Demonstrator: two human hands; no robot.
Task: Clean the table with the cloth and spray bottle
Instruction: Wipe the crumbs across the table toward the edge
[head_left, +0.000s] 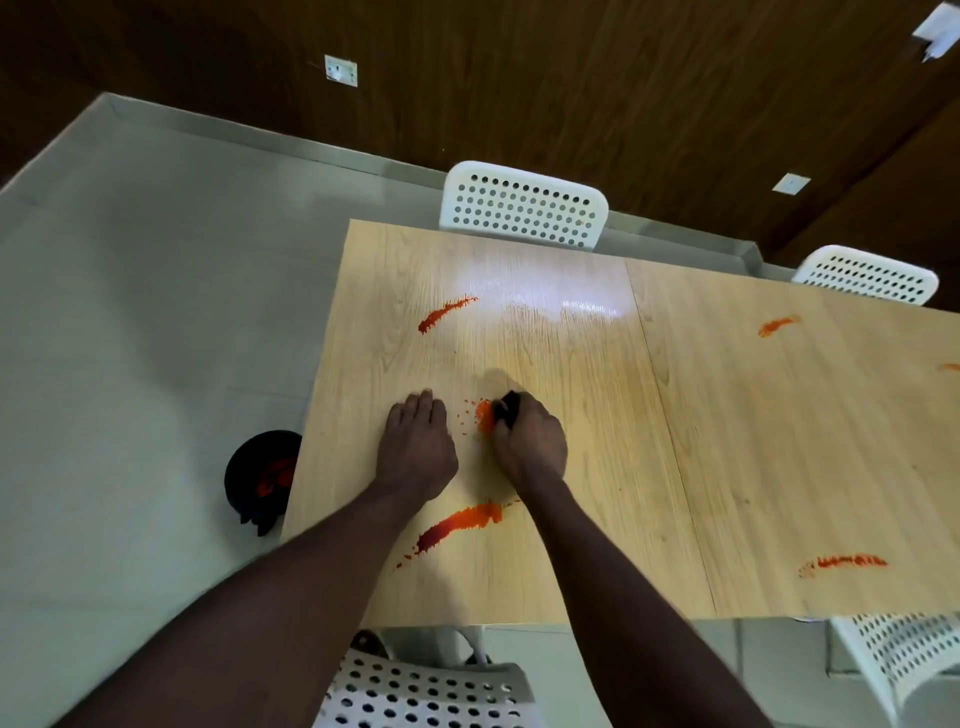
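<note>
At the near left stretch of the table (597, 364), the right hand (530, 441) is curled tight round a small dark wad, by the look of it the cloth (506, 406); only its tip shows past the knuckles. That tip presses on an orange smear (483, 415), with specks scattered to its left. Just left of these, the left hand (415, 447) rests on the wood and holds nothing, its fingers laid forward. The cloth looks soft and light. Bunched in the fist it should pass on firm pressure, and I judge it better held by its bulk than by a corner. Outward lie a near streak (462, 522), a far streak (447, 312) and a right streak (841, 561). No spray bottle is in view. A black tub (260, 467) sits on the floor left of the table.
</note>
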